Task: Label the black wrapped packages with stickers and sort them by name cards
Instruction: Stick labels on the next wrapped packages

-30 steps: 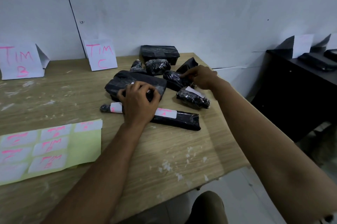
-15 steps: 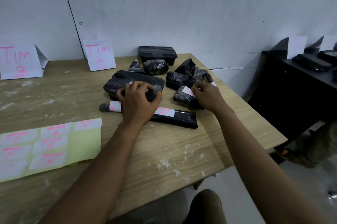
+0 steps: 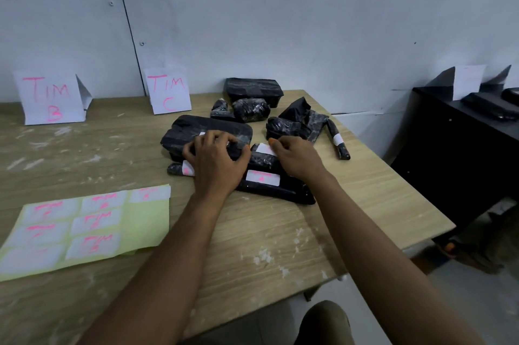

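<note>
Beneath the left hand [image 3: 214,160], fingers curled over its near edge, lies a flat package [image 3: 196,128], long axis left-right. Right hand [image 3: 297,158] pinches a smaller package [image 3: 261,159] just right; TIM C card [image 3: 168,94] stands behind-left on the tabletop [image 3: 365,190].

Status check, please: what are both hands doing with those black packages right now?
Left hand grips the big flat package. Right hand rests on a small labelled package. Long labelled package lies under both wrists.
</note>
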